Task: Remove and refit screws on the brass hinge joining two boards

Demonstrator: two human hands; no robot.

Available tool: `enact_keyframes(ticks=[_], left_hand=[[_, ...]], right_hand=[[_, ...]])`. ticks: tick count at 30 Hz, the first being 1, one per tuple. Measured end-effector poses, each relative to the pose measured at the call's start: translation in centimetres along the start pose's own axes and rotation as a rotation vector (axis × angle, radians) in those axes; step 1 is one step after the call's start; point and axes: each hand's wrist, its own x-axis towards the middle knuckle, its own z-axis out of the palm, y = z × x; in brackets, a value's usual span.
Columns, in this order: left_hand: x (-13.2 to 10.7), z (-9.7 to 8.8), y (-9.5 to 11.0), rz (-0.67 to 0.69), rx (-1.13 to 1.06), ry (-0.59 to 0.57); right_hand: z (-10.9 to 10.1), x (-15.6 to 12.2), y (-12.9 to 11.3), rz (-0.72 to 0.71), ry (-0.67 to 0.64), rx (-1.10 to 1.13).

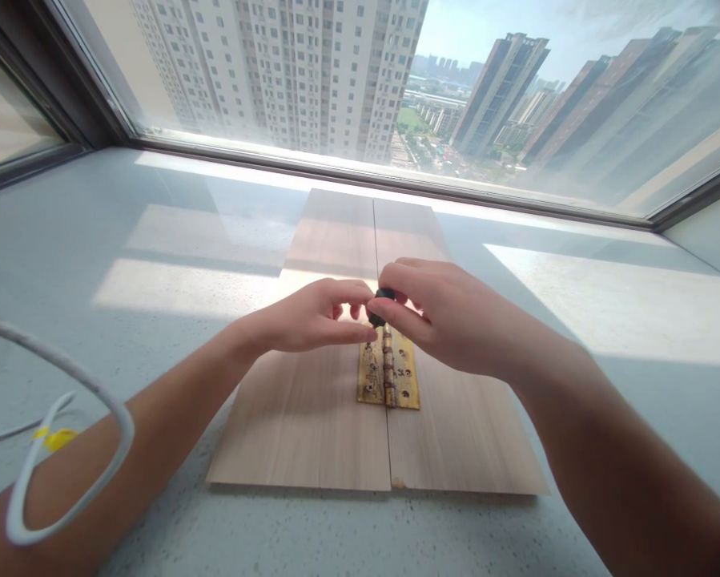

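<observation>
A worn, brass-coloured hinge [388, 377] lies opened flat across the seam between two light wooden boards, the left board [311, 433] and the right board [456, 437]. Screw holes show in both hinge leaves. Over its far end, my right hand [449, 316] pinches a small black knob-like handle [384, 295] between thumb and fingers. What lies beneath that handle is hidden. My left hand [311, 316] reaches in from the other side, with thumb and index fingertips around the handle's lower part and the thumb close to the hinge's left leaf.
The boards lie on a pale speckled sill [173, 353] below a large window [360, 88] with a dark frame. A white cable [125, 433] with a yellow tag [59, 438] loops over my left forearm. Sunlight patches fall across the sill.
</observation>
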Motion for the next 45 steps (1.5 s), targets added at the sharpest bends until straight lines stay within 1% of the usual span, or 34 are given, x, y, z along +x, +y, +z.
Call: enact_keyframes(ticks=[3,5,8,11,14,17,21,24,26,28,30,32,34,36,38,39,42,45], left_hand=[[0.1,-0.1,-0.3,-0.020,-0.004,0.001],[0.2,0.2,-0.4,-0.030,0.005,0.048],[0.2,0.9,-0.6,0.001,-0.021,0.139],[0.0,1.6,-0.7,0.023,-0.062,0.214],[-0.3,2.1,-0.6,0.019,-0.045,0.277],[-0.5,2.8,-0.5,-0.002,-0.001,0.348],[-1.0,4.0,0.0,-0.032,0.089,0.479],[-1.3,4.9,0.7,-0.069,0.252,0.576],[-1.4,5.3,1.1,-0.090,0.329,0.616],[-1.5,5.4,1.4,-0.105,0.327,0.628],[-1.4,5.1,1.4,-0.107,0.266,0.592],[-1.2,4.4,1.2,-0.076,0.204,0.508],[-0.9,3.3,0.9,-0.015,0.135,0.373],[-0.6,2.1,0.5,0.020,0.017,0.189],[-0.3,1.0,0.1,0.015,-0.100,0.027],[-0.1,0.5,-0.2,0.007,-0.145,-0.035],[0.5,-0.5,-1.0,-0.014,-0.250,-0.164],[1.4,-1.0,-1.8,-0.017,-0.363,-0.272]], right_hand=[[-0.2,-0.4,0.9,-0.018,0.023,0.054],[0.0,-0.5,1.3,-0.002,0.045,0.099],[0.7,-0.5,1.7,0.034,0.083,0.221],[1.5,-0.4,1.9,0.095,0.175,0.289],[1.8,-0.5,1.8,0.162,0.222,0.237],[1.6,-0.6,1.2,0.185,0.259,0.193],[1.7,-0.3,0.4,0.170,0.346,0.098],[2.1,-0.1,0.0,0.157,0.376,0.025],[2.4,-0.2,-0.2,0.158,0.391,-0.004],[2.5,-0.2,-0.3,0.151,0.380,-0.009],[2.5,-0.2,-0.4,0.128,0.344,0.005],[2.4,-0.2,-0.4,0.106,0.310,0.023],[2.2,-0.1,-0.3,0.116,0.288,0.026],[1.9,-0.1,-0.2,0.146,0.273,0.018],[1.7,-0.1,0.0,0.157,0.253,0.011],[1.5,-0.1,0.1,0.153,0.240,0.011],[1.1,-0.3,0.2,0.130,0.204,0.010],[0.9,-0.4,0.3,0.125,0.192,0.002]])
